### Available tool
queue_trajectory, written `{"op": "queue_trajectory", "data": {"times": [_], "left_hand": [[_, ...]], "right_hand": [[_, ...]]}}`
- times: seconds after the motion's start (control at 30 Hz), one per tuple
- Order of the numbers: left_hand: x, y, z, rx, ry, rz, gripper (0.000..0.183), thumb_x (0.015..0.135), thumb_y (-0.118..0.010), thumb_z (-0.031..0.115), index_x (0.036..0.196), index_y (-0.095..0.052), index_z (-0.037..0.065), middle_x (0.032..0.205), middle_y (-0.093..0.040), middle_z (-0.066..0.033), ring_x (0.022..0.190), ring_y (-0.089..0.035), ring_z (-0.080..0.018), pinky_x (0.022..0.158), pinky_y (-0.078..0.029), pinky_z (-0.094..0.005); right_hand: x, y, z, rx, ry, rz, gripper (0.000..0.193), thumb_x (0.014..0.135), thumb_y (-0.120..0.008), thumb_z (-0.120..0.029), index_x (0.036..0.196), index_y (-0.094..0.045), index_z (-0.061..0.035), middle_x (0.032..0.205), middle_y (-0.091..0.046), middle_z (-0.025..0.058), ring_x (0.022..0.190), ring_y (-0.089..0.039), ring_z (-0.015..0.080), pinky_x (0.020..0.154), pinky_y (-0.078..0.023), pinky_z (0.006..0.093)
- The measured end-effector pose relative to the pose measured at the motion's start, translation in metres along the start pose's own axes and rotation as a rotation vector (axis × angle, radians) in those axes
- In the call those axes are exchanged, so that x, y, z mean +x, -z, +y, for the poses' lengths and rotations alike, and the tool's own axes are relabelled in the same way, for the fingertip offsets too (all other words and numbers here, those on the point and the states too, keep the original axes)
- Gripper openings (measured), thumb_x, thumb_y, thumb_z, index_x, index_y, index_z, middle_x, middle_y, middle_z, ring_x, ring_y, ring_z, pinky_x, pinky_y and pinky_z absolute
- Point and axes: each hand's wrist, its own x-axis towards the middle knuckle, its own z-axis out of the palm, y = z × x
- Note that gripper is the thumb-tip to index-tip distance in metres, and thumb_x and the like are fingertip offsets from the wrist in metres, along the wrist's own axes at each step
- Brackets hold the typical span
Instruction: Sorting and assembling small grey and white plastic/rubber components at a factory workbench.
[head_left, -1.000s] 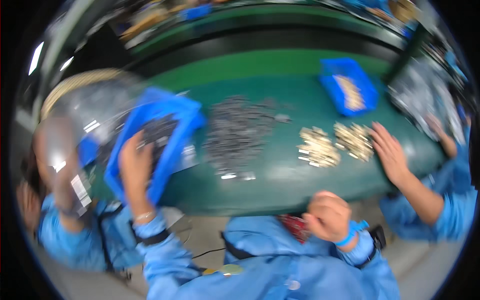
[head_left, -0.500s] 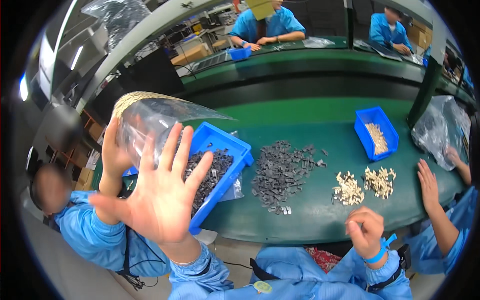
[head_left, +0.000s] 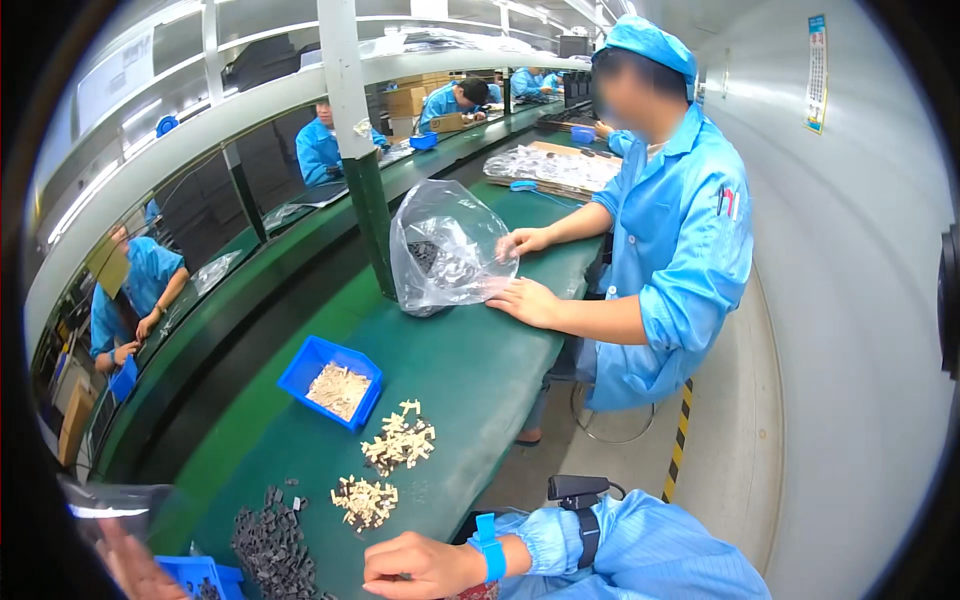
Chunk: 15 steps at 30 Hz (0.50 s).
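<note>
At the near edge of the green worktable, my right hand [head_left: 420,568], with a blue wristband, is curled closed. A small dark spot shows by its fingers; what it holds, if anything, I cannot make out. Left of it lies a heap of small black plastic parts [head_left: 270,550]. Just beyond are two small piles of cream-coloured parts [head_left: 398,440]. My left hand [head_left: 135,562] is raised at the lower left, blurred and partly cut off, its fingers stretched out. Beside it are a clear plastic bag [head_left: 125,505] and the corner of a blue bin [head_left: 195,572].
A blue tray [head_left: 330,380] of cream parts stands farther back on the green table [head_left: 470,400]. At right, a co-worker [head_left: 670,240] has both hands at a clear bag [head_left: 450,250] containing dark parts. A post [head_left: 365,220] rises behind it. Other people work across the bench.
The view has swung right, bringing the right-hand co-worker and aisle into sight. My left hand now shows only at the lower left; my right hand remains curled by the table edge.
</note>
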Motion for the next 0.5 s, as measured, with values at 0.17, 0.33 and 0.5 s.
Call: {"op": "queue_trajectory", "data": {"times": [0.17,0.33,0.5], "left_hand": [[-0.064,-0.087,-0.05,-0.066,0.537,-0.641,0.06,0.078,-0.055,0.006,0.13,-0.025,0.002,0.124,-0.04,-0.0271,0.101,-0.055,-0.0317,0.07,-0.056,-0.0318],[-0.109,-0.136,-0.102,-0.286,1.093,-0.791,0.06,0.07,-0.06,-0.005,0.121,-0.032,0.009,0.108,-0.052,-0.0254,0.081,-0.062,-0.0329,0.058,-0.056,-0.034],[-0.12,-0.138,-0.147,-0.108,1.015,-0.811,0.062,0.07,-0.062,-0.007,0.12,-0.027,0.007,0.106,-0.05,-0.0201,0.082,-0.062,-0.0287,0.066,-0.055,-0.0325]], "right_hand": [[-0.006,-0.004,0.009,0.148,0.005,0.319,0.015,0.082,-0.055,-0.011,0.075,-0.051,0.0011,0.069,-0.051,0.0088,0.062,-0.051,0.0212,0.055,-0.041,0.0291],[-0.032,0.062,0.008,1.171,-0.147,0.689,0.052,0.086,-0.042,-0.046,0.121,-0.045,-0.0087,0.109,-0.052,0.0094,0.093,-0.054,0.0203,0.087,-0.042,0.0395],[-0.057,0.131,-0.007,1.375,0.155,0.747,0.074,0.08,-0.034,-0.063,0.133,-0.03,-0.0104,0.134,-0.03,0.0236,0.116,-0.038,0.0426,0.093,-0.03,0.0604]]}}
